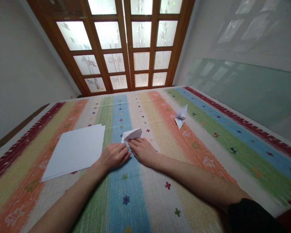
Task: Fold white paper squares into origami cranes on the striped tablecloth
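A partly folded piece of white paper (134,132) lies on the striped cloth in front of me, one flap standing up. My right hand (143,149) presses on its near right part, fingers stretched out over the paper. At its near left edge is my left hand (115,156), fingers curled and pinched together at the paper's corner. The fingertips hide the near edge of the paper. Further off to the right rests a folded white paper figure with pointed ends (181,117), apart from both hands.
A stack of white paper sheets (75,150) lies left of my left forearm. The table is covered by a striped tablecloth (126,200). Beyond its far edge stand wooden doors with glass panes (127,55). A pale wall (244,42) runs along the right.
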Demonstrator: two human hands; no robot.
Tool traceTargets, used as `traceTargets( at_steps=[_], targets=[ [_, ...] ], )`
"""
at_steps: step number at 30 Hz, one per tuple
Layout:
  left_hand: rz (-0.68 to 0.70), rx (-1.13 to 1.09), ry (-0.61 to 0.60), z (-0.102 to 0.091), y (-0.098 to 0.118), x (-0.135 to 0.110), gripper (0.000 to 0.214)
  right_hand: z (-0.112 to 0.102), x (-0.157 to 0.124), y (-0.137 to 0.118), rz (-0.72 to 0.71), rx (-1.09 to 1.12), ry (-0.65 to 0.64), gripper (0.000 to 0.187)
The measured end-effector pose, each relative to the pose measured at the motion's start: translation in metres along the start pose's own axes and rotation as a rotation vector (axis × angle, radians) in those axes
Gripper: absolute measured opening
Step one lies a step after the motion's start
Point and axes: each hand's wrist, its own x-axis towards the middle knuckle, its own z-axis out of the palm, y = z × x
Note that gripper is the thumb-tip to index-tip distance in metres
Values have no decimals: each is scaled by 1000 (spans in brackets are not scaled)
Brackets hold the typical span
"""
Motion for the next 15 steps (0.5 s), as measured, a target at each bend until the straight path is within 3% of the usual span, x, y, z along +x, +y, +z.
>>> traceTargets(
  at_steps=[2, 8, 15],
  targets=[
    [32, -37, -42, -1, 7, -5, 35, -1, 0, 1, -9, 8, 8, 33],
    [-56, -34, -188, -2, 8, -13, 37, -4, -2, 2, -29, -11, 2, 34],
    [-112, -39, -258, 0, 7, -15, 43, -3, -3, 1, -11, -1, 10, 33]
  ],
)
